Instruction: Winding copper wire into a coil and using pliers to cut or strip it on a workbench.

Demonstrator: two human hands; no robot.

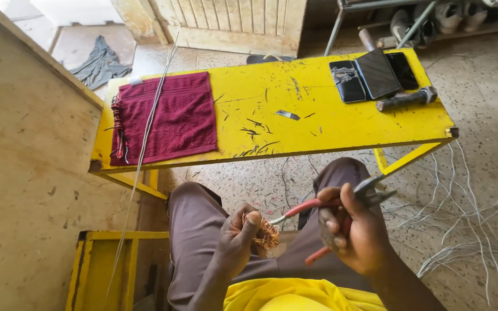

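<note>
My left hand (234, 239) is closed on a small tangle of copper wire (268, 233), held above my lap. A thin grey strand runs from the tangle toward my right hand (355, 230). That hand grips red-handled pliers (341, 201), whose jaws point up and to the right. I sit behind a yellow table (272, 109). On its left part lies a dark red towel (174, 118).
A red cable bundle (117, 126) lies at the towel's left edge, and long thin wires (145, 138) cross it. Three phones (373, 75), a hammer (407, 99) and a small blade (287, 115) rest on the table. White stripped wires (468, 219) litter the floor at right. A wooden panel (24, 161) stands left.
</note>
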